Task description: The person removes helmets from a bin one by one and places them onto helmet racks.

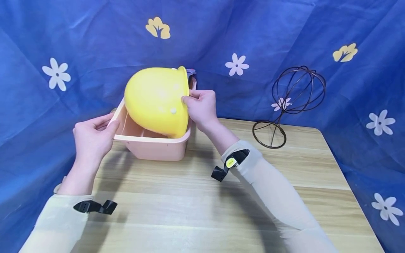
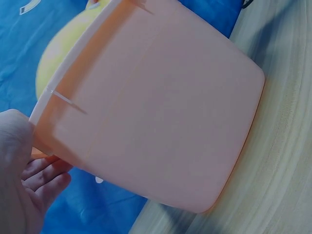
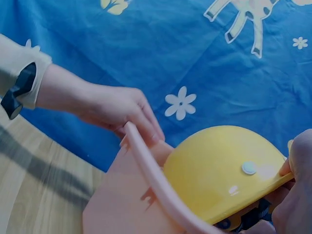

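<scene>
The yellow helmet (image 1: 155,100) partly hides the pink bin (image 1: 155,150).

I get a bright head view, with glare on the yellow helmet (image 1: 155,100) and soft shadows across the table (image 1: 177,207). My left wrist view looks dimmer.

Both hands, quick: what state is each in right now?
Left hand: closed, holding the pink bin.
Right hand: closed, holding the yellow helmet.
</scene>
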A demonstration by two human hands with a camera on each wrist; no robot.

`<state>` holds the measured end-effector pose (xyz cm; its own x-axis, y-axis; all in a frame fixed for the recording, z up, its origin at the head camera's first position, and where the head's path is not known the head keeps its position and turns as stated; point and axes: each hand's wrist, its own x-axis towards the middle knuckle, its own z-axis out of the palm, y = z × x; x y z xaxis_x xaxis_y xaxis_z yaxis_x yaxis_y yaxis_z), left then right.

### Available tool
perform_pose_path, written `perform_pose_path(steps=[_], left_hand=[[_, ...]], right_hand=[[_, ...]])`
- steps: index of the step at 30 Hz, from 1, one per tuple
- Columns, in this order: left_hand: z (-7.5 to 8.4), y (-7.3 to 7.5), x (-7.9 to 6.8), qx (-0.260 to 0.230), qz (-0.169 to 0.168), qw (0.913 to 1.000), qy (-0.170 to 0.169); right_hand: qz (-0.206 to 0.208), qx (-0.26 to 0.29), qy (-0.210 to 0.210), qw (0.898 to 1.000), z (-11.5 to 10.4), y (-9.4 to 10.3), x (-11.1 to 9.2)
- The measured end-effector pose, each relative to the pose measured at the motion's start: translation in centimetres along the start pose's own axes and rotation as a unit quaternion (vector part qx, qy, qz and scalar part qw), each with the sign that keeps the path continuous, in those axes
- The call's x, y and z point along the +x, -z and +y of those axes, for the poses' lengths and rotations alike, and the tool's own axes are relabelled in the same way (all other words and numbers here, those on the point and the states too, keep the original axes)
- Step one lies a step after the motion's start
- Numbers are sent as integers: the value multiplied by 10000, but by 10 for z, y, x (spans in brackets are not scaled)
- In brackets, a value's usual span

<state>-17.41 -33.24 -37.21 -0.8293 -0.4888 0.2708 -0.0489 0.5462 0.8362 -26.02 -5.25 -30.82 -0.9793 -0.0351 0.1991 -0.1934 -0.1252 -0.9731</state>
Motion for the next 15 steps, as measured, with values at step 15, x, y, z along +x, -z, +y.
perform_pose_path(steps=[15], left_hand=[[4,-2,32,72,-205,9998,10]], right_hand=[[274,339,486,9979,-40,7,16]])
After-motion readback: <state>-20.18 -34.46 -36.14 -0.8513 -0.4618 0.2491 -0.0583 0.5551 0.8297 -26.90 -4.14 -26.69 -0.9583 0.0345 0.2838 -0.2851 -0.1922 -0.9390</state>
